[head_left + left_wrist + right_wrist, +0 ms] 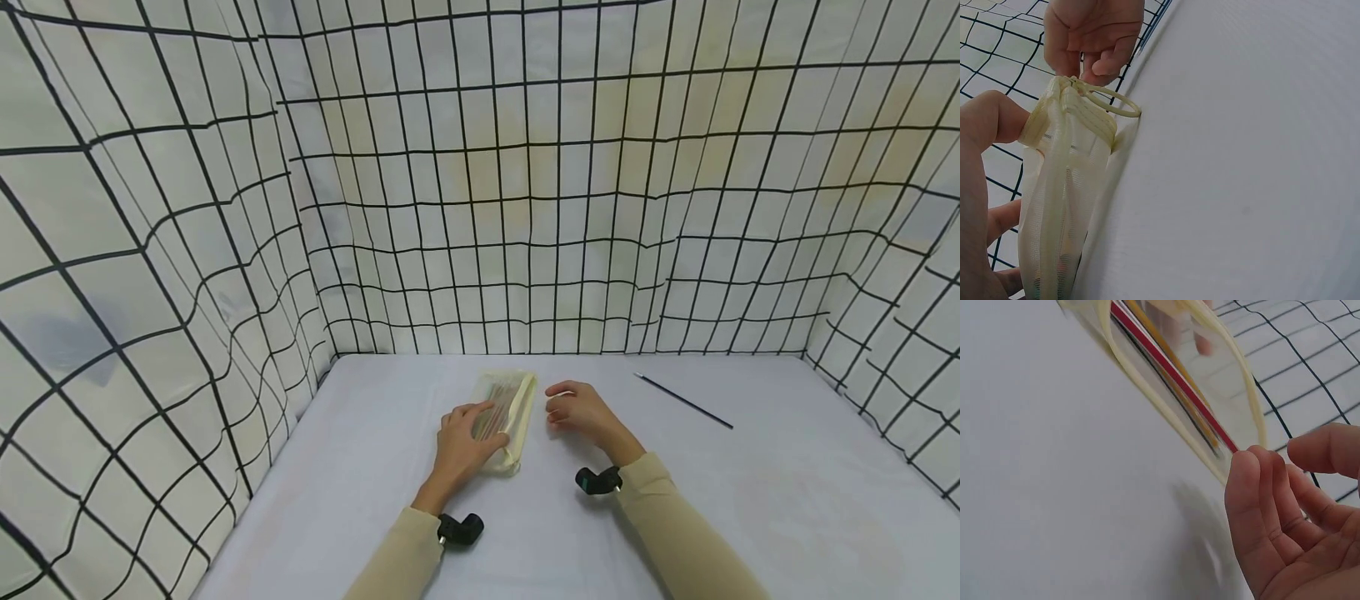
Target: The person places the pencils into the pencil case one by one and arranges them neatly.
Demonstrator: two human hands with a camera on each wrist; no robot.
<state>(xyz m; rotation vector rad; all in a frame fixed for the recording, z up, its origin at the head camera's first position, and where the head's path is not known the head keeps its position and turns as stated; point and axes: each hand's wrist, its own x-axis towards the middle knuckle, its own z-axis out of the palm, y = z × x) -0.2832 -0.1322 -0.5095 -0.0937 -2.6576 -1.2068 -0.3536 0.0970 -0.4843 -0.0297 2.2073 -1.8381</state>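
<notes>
A cream mesh pencil pouch (522,417) stands on its side on the white table, its zip edge parted in the right wrist view. Inside it lie a red pencil (1175,375), a yellow pencil (1169,353) and a dark one. My left hand (462,446) grips the pouch, thumb at the near end and fingers spread along the far side. Just right of the pouch is my right hand (585,412), fingers loosely bent, thumb apart from them, nothing between. A zip-pull loop (1116,103) sticks out from the pouch's near end.
A dark pencil (684,400) lies at the right on the white table (787,500), beyond my right hand. Black netting (480,208) over white sheeting surrounds the table at the back and both sides. Each wrist wears a small black camera (461,529).
</notes>
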